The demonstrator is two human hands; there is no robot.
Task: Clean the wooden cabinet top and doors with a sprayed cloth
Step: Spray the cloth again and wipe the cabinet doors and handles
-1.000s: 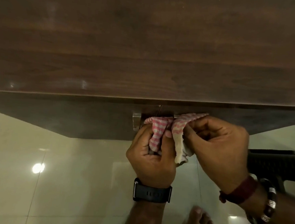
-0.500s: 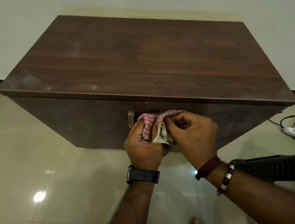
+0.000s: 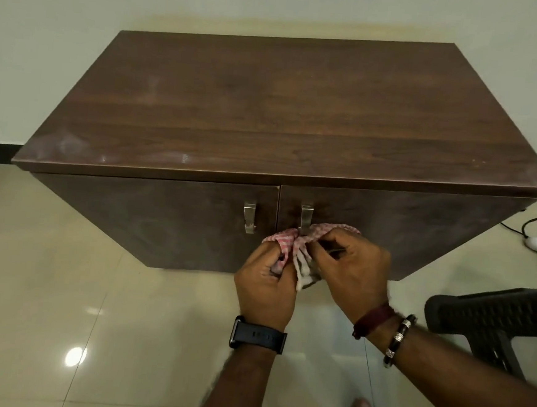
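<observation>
Cabinet (image 3: pixel 283 159): dark wood, low, standing on a glossy tiled floor (image 3: pixel 61 283) against a pale wall. Top panel bare, with faint pale smears showing near its front left edge; whether these are dust or drying spray cannot be told from this angle.

Doors: two, shut, meeting at a centre seam. Left door (image 3: pixel 150 223) untouched at present; right door (image 3: pixel 419 234) partly hidden behind the hands.

Chair (image 3: pixel 492 320): black, woven-look, at the right edge, well apart from the cabinet.

Right hand (image 3: pixel 354 274): fingers closed, pinching the upper fold of the cloth just below the right handle. Bracelets at the wrist.

Left hand (image 3: pixel 265 286): fingers curled, clamped on the lower bunch of the same cloth. Black watch at the wrist.

Cloth (image 3: pixel 301 254): pink-and-white check, crumpled, held between both hands in front of the door seam, its top edge touching or just beside the foot of the right handle.

Handles: two metal pulls, left handle (image 3: pixel 249 217) clear, right handle (image 3: pixel 306 217) with its lower end at the cloth.

Step in hand, by judgement: door stage, with the cloth being regathered or refolded near the right handle.

Next move calls for: one hand freeing itself, the other flattening a clean face of cloth against a door panel and wiping in broad strokes around the pulls.
</observation>
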